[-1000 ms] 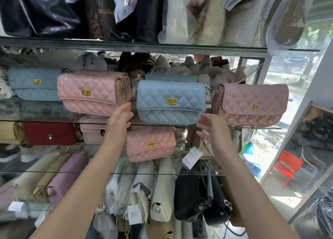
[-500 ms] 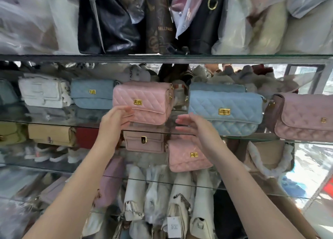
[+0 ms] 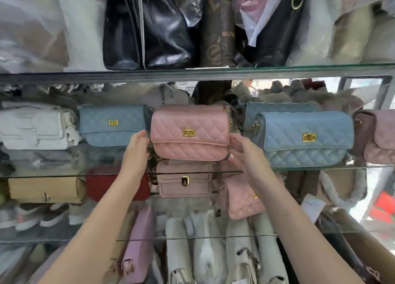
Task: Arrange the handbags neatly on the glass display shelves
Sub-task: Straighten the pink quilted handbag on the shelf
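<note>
Likely a shop: handbags crowding glass shelves.

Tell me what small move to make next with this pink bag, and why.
Probably nudge the pink bag slightly right: held between left hand and right hand, it overlaps the left blue bag, while a gap shows before the right blue bag.
</note>
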